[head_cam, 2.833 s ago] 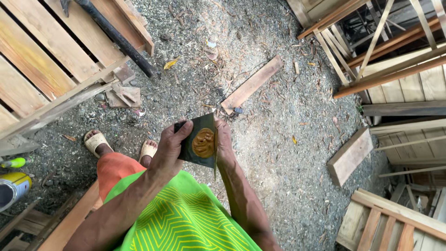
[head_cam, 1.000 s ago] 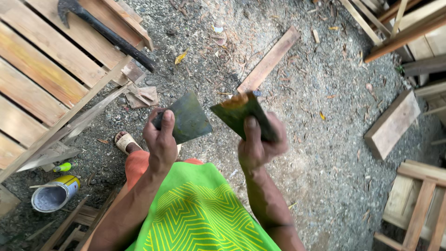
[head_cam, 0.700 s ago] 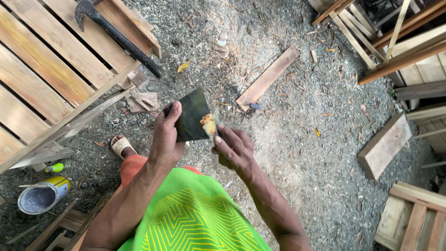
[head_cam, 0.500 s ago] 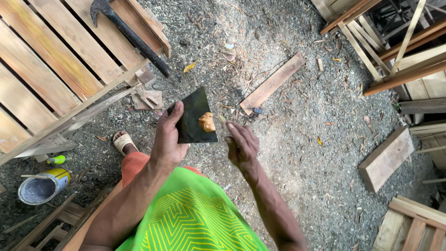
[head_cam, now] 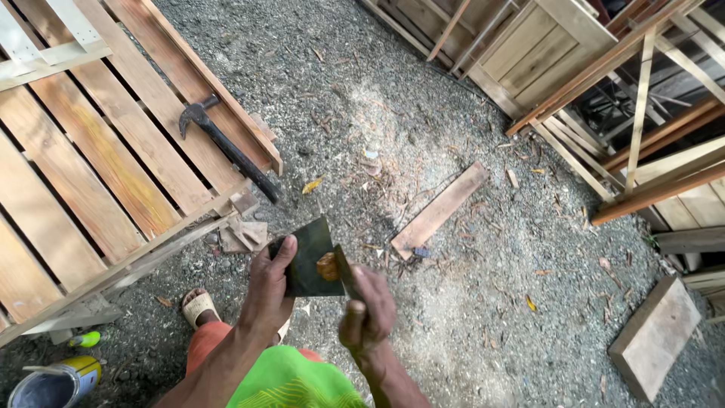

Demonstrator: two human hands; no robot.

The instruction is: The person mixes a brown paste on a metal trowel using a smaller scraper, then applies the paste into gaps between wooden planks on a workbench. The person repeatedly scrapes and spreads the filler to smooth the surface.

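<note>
My left hand [head_cam: 268, 291] grips a dark, flat square plate [head_cam: 306, 253] by its left edge and holds it face up over the gravel. A dab of orange-brown putty [head_cam: 327, 266] sits on the plate's right side. My right hand [head_cam: 370, 306] is closed around a second thin dark blade [head_cam: 345, 273]. It shows edge-on, and its edge lies against the plate right beside the putty. Both hands are in front of my green shirt and orange shorts.
A black hammer [head_cam: 226, 151] lies on the wooden pallet [head_cam: 98, 174] at the left. A loose plank [head_cam: 442, 208] and a wood block [head_cam: 653, 336] lie on the gravel. A tin can [head_cam: 53, 381] stands at bottom left near my sandalled foot [head_cam: 198, 306]. Wooden frames [head_cam: 604, 68] are stacked at upper right.
A second ago my hands were apart, each holding a dark plate. Now they are together, with the right blade against the left plate and the putty on it. The view has tilted upward.
</note>
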